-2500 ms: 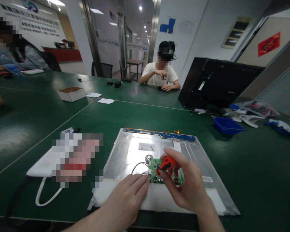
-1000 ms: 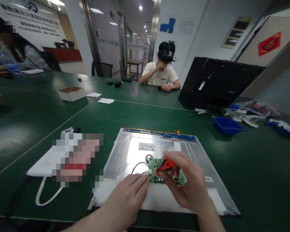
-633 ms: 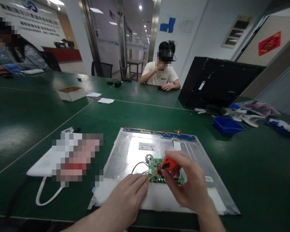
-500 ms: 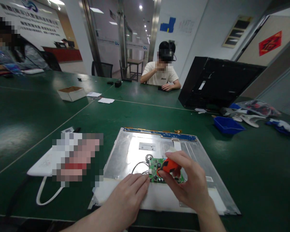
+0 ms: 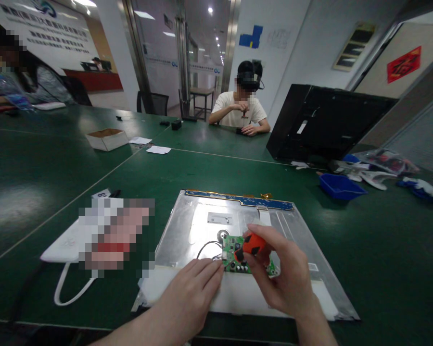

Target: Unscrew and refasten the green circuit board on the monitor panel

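A metal display panel [image 5: 187, 230] lies flat on the green table, with a blue strip board [image 5: 270, 203] along its far edge. On the panel sits a green circuit board [image 5: 231, 242]; dark wires run to its left side. My right hand [image 5: 288, 269] grips an orange and black screwdriver handle [image 5: 254, 243] above the board; its tip is hidden. My left hand [image 5: 195, 293] rests at the board's left edge with its fingers pressed together; whatever lies under the fingertips is hidden.
To the left is a white device [image 5: 61, 242] with a looped cable. A white box [image 5: 107, 140] stands farther off. At the right are a black monitor [image 5: 324, 125] and a blue tray [image 5: 341, 186]. One person [image 5: 243, 103] sits across the table, another at far left.
My right hand's fingers and the screwdriver handle have shifted slightly. My left hand stays in place. Across the table, the person's raised hand has lowered a little.
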Demonstrator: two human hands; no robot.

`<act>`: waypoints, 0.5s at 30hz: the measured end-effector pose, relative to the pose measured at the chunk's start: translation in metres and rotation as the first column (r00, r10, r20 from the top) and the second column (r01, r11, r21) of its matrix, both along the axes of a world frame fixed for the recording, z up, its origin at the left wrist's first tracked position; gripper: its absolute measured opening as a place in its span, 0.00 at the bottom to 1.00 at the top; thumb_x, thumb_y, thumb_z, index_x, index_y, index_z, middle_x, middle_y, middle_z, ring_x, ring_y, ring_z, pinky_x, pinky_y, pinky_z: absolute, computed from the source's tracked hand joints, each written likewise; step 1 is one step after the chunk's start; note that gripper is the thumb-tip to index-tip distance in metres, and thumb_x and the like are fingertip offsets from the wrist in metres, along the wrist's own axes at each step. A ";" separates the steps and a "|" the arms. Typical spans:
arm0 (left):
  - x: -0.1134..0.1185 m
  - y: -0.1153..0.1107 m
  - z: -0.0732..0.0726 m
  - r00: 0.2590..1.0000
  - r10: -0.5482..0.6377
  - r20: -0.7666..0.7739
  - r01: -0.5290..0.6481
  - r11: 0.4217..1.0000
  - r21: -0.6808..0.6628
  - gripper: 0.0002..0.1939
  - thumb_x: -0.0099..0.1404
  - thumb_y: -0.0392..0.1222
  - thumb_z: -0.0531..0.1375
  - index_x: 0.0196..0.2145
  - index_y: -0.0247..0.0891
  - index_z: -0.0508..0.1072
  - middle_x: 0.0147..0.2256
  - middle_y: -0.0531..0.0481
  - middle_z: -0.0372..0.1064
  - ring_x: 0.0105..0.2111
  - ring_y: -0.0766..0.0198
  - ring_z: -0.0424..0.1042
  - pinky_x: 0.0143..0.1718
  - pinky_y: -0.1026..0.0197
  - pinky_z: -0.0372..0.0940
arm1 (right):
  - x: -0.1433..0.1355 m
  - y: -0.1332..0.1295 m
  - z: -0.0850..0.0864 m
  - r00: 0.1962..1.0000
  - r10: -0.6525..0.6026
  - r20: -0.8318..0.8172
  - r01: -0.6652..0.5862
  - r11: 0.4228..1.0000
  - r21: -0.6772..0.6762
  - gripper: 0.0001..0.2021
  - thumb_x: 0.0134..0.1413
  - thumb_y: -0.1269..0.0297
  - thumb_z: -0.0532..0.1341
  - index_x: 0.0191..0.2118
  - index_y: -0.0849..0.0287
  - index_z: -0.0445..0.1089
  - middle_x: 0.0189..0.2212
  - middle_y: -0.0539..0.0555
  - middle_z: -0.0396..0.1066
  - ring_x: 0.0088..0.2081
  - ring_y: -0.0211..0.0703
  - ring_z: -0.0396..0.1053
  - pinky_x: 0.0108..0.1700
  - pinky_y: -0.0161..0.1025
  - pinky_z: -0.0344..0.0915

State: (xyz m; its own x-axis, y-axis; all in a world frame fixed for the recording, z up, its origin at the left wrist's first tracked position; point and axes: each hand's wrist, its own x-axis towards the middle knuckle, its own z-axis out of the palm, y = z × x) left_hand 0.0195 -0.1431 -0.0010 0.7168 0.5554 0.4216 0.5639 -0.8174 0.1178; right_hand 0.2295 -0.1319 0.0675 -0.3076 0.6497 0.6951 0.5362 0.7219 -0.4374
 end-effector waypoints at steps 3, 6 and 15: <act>0.000 0.000 0.000 1.000 0.000 -0.015 0.000 1.000 -0.004 0.25 0.56 0.23 0.50 0.52 0.25 0.68 0.48 0.36 0.73 0.45 0.50 0.72 0.45 0.50 0.71 | 0.000 0.003 -0.002 1.000 -0.008 0.011 0.007 0.999 0.039 0.19 0.59 0.72 0.60 0.55 0.55 0.62 0.38 0.52 0.71 0.27 0.35 0.67 0.25 0.35 0.63; -0.001 0.001 -0.001 1.000 -0.006 -0.019 0.006 1.000 0.009 0.24 0.59 0.24 0.50 0.53 0.25 0.67 0.49 0.36 0.72 0.45 0.50 0.72 0.45 0.50 0.71 | 0.000 0.005 -0.002 0.999 -0.020 0.038 0.018 0.997 0.070 0.19 0.58 0.70 0.63 0.55 0.54 0.63 0.36 0.51 0.71 0.30 0.38 0.69 0.26 0.35 0.64; -0.001 -0.001 -0.004 1.000 0.002 0.002 -0.002 1.000 0.004 0.27 0.56 0.24 0.50 0.54 0.28 0.66 0.48 0.37 0.72 0.46 0.51 0.71 0.46 0.51 0.70 | 0.001 0.000 0.002 0.997 0.068 0.025 -0.067 0.998 -0.010 0.26 0.58 0.74 0.57 0.62 0.56 0.58 0.47 0.57 0.73 0.33 0.39 0.70 0.31 0.38 0.68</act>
State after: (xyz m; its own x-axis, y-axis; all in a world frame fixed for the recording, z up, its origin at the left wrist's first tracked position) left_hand 0.0186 -0.1437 -0.0046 0.7151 0.5550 0.4250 0.5653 -0.8168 0.1154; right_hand 0.2302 -0.1318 0.0698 -0.3684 0.6332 0.6807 0.4973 0.7528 -0.4311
